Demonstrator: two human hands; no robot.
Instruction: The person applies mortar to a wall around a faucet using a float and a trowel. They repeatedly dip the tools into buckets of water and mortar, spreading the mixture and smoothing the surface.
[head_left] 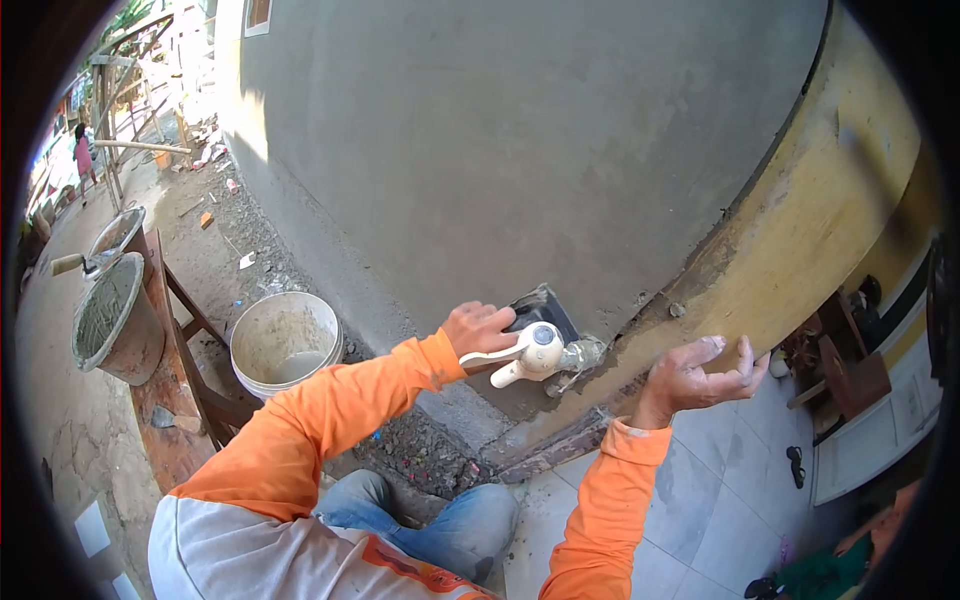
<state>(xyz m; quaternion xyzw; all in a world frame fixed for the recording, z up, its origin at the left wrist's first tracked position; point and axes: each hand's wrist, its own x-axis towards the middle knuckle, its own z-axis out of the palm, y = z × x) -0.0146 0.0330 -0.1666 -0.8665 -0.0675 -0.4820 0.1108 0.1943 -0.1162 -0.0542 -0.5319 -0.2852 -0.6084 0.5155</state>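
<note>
Low on the grey plastered wall, my left hand (480, 330) has its fingers closed at the edge of a flat black plate (546, 312), which is smeared with cement and lies against the wall. A cream-coloured tap (540, 350) with a lever handle stands in front of the plate and partly hides it. The tap joins a cement-covered pipe fitting (583, 354) at the wall's corner. To the right of the tap, my right hand (700, 378) is raised palm up beside the yellow wall edge. Its fingers are curled but apart, holding nothing, with pale cement on the tips.
A white bucket (285, 340) stands left of my left arm. Behind it, a wooden bench (165, 385) carries mortar-stained buckets (118, 320) and a trowel (176, 420). Tiled floor (690, 470) lies at right, with a person (850, 560) at the lower right edge. Another person (83, 160) is far left.
</note>
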